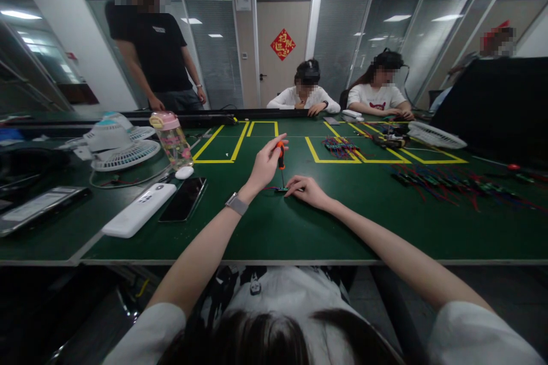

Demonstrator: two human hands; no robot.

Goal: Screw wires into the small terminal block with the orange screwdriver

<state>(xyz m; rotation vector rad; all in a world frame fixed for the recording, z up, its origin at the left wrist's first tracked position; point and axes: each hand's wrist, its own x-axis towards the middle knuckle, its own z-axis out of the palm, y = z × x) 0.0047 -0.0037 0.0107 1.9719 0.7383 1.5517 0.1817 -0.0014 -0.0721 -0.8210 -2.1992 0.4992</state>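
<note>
My left hand (266, 164) is closed around the handle of an orange and black screwdriver (281, 155), which stands upright with its tip down on a small green circuit board (281, 189). Thin red and blue wires run out from the board's left side. My right hand (306, 189) rests on the table with its fingertips pinched at the board's right edge. The fingers cover part of the board, so its far end is hidden. The screwdriver's thin shaft meets the board, but the exact contact point is too small to make out.
The green table (257, 228) has yellow tape outlines. Wired circuit boards lie in a pile (449, 179) at the right and a bunch (340, 147) farther back. On the left are a black phone (184, 199), a white power bank (140, 210), a bottle (172, 142) and a fan (124, 145). People are beyond the table.
</note>
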